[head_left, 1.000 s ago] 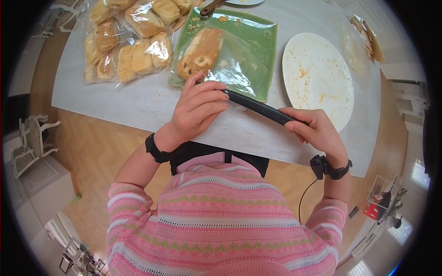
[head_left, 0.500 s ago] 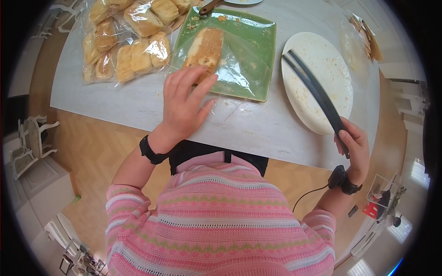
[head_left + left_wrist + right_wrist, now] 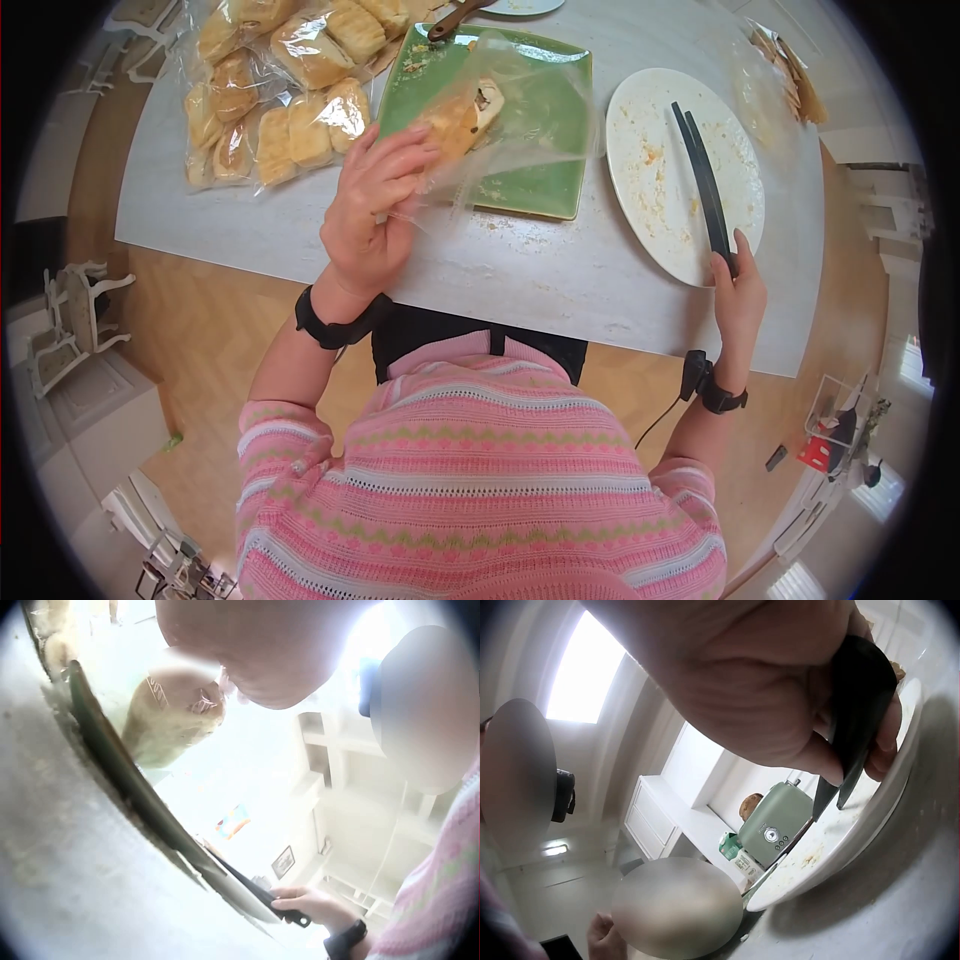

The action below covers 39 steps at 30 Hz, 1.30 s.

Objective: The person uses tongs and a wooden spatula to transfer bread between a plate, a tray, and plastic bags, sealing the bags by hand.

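Observation:
My left hand (image 3: 375, 205) grips a bread roll (image 3: 452, 122) in a clear plastic bag (image 3: 535, 110), tilted over the square green plate (image 3: 550, 190). Dark bits show at the roll's far end, and the bag's loose part spreads to the right. From the left wrist the bagged roll (image 3: 176, 712) appears above the plate's edge. Black tongs (image 3: 704, 180) lie across the oval white plate (image 3: 640, 215), their near end pinched between the thumb and fingers of my right hand (image 3: 738, 285). In the right wrist view the tongs (image 3: 859, 697) point down at the crumb-strewn plate.
Several bagged rolls (image 3: 290, 130) are piled at the back left. A brown handle (image 3: 460, 18) rests on the green plate's far edge. Another plastic bag (image 3: 775, 90) with brown contents sits at the far right. Crumbs dot the table (image 3: 560, 290). A green toaster (image 3: 776, 825) stands beyond.
The right hand has swung the tongs from beside the left hand over to the white plate and lowered them there. The left hand has taken hold of the bagged roll and turned it.

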Each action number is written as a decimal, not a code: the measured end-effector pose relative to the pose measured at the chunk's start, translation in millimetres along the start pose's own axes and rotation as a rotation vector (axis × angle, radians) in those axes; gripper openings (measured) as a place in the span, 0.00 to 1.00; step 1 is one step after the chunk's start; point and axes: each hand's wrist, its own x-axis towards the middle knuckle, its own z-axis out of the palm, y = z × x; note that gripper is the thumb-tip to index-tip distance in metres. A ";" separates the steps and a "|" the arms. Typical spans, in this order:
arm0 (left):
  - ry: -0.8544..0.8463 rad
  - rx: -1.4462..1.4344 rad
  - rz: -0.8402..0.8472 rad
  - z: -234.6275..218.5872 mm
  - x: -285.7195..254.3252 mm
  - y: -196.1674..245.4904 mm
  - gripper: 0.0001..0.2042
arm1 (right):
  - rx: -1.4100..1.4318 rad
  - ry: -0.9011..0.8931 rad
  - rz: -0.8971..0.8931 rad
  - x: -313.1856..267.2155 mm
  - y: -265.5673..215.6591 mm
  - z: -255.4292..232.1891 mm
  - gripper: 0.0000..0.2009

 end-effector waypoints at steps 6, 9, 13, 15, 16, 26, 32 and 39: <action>0.189 -0.171 -0.038 6.1 14.4 16.3 0.12 | -0.191 0.005 -0.064 3.7 -11.6 5.3 0.26; 0.236 -0.231 -0.097 10.9 16.7 20.1 0.11 | -0.242 0.003 -0.084 6.1 -9.7 7.5 0.26; 0.342 -0.468 -0.180 17.4 25.2 25.3 0.10 | -0.304 0.045 -0.179 3.4 -10.6 7.6 0.26; 0.360 -0.475 -0.193 18.4 31.3 30.7 0.10 | -0.313 0.180 -0.325 -1.4 -18.8 6.3 0.25; 0.377 -0.485 -0.208 19.6 32.9 33.5 0.10 | -0.321 0.315 -0.469 -4.5 -25.8 5.3 0.25; 0.262 -0.417 -0.068 67.9 35.1 72.4 0.11 | 0.698 -0.227 -0.748 -55.6 -154.9 22.8 0.39; 0.216 -0.204 0.046 83.7 30.7 80.5 0.08 | 0.965 -0.172 -0.557 -56.4 -178.6 45.8 0.32; 0.130 -0.182 0.039 89.2 26.2 90.5 0.10 | 1.206 -0.189 -0.401 -48.4 -182.4 47.4 0.23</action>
